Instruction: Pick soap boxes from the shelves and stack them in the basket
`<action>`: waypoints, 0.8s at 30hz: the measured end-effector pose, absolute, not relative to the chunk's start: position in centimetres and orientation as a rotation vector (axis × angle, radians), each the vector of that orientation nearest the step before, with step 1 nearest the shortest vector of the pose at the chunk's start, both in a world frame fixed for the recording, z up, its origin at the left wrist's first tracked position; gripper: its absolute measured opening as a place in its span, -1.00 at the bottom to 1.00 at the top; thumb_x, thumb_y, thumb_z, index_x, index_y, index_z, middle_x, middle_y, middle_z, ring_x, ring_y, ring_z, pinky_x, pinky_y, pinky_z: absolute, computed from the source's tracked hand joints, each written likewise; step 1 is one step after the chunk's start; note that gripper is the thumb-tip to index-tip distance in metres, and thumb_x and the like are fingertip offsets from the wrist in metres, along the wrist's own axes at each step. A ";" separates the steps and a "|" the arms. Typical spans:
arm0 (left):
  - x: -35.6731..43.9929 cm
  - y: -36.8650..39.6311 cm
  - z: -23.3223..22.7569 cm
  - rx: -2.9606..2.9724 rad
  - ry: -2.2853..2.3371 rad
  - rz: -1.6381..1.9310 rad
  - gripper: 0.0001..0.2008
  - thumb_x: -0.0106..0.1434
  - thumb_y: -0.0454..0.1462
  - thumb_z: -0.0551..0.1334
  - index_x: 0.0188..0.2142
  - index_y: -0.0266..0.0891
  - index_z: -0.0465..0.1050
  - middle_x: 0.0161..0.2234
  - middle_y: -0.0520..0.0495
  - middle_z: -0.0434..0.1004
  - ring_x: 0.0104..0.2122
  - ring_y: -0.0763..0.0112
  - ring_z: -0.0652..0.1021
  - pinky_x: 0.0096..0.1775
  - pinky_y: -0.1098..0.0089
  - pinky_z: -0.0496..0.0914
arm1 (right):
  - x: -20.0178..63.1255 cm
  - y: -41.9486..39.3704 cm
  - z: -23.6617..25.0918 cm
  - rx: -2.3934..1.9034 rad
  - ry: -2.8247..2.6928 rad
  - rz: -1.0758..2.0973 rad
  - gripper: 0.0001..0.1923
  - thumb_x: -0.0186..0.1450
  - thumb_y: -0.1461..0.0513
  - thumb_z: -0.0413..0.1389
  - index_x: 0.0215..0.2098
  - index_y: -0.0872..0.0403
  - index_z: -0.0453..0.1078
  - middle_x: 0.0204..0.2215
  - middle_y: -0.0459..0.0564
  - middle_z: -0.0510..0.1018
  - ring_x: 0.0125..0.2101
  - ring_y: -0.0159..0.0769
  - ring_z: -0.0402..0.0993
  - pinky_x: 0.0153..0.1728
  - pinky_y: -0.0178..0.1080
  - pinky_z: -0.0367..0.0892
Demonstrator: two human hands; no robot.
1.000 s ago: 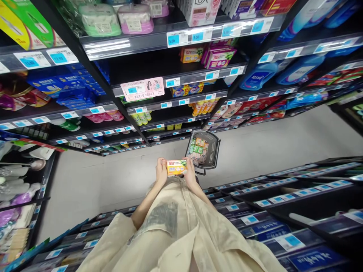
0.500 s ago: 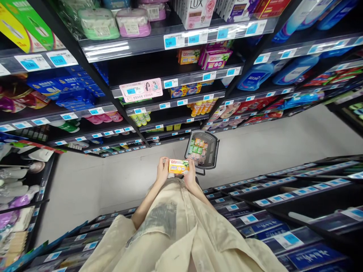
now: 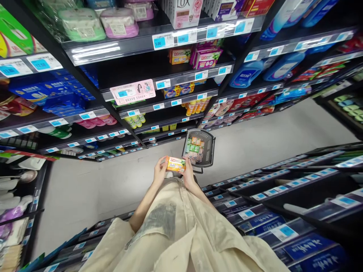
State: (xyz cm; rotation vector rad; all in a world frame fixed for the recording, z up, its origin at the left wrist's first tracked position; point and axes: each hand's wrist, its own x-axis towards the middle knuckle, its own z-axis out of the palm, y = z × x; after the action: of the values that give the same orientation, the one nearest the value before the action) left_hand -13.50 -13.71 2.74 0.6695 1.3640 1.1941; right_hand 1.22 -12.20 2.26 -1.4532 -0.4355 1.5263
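Soap pack, orange and yellow, sits level between both hands. Left hand fingers grip its left end; right hand fingers grip its right end. Grey basket of packs stands just beyond the fingertips.

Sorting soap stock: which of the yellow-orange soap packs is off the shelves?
The yellow-orange pack held between left hand and right hand; its lookalikes sit shelved.

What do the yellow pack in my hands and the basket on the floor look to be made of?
Yellow pack: looks like glossy printed wrapper or thin card; which one is unclear. Basket: likely dark moulded plastic, with an open grid wall and a smooth rim.
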 end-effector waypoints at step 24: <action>-12.9 -14.5 6.8 2.229 1.116 0.748 -0.48 0.31 -0.22 0.39 0.25 -0.08 0.50 0.24 -0.20 0.55 0.23 0.05 0.46 0.32 -0.05 0.25 | 2.4 -13.6 1.3 -1.147 -0.212 1.991 -0.56 0.44 -0.05 -0.02 -0.08 0.07 0.54 -0.20 0.05 0.66 -0.10 -0.12 0.60 -0.10 -0.03 0.52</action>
State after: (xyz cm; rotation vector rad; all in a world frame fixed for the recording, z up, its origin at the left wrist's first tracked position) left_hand -12.92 -14.54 6.81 2.2289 1.1158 0.7478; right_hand 2.44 -13.59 1.32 -1.1467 -0.2122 1.9909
